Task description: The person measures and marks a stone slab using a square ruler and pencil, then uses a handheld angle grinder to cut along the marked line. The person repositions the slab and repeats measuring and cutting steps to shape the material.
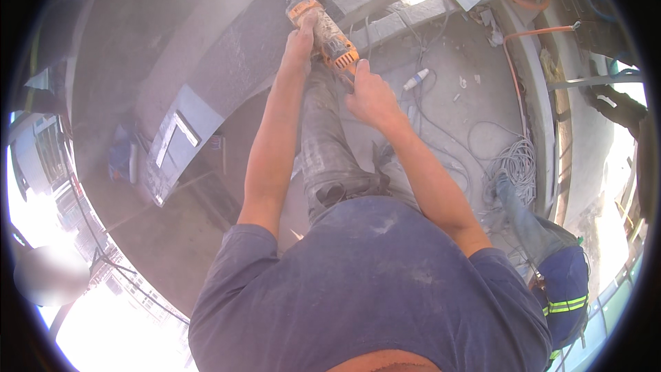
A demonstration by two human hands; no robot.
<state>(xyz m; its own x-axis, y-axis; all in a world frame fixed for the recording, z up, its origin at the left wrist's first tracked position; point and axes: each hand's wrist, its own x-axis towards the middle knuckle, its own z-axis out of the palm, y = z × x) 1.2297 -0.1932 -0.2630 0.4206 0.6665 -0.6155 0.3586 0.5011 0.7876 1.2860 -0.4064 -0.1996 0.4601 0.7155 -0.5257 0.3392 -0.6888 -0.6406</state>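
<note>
An orange, dust-coated power tool (334,43), which looks like an angle grinder, points away from me, its head at the edge of a long grey slab (254,38) at the top. My left hand (300,41) is closed round the tool's body just behind the head. My right hand (368,96) grips its rear end, lower and to the right. Pale dust hazes the slab around the head, and the disc itself is hard to make out. My dusty grey-trousered leg shows beneath the tool.
A pale board (182,134) leans at left. Cables, a white-and-blue connector (416,80) and a coiled lead (514,165) lie on the floor at right. An orange hose (517,36) runs along the right ledge. Another person in blue with reflective stripes (562,286) is at lower right.
</note>
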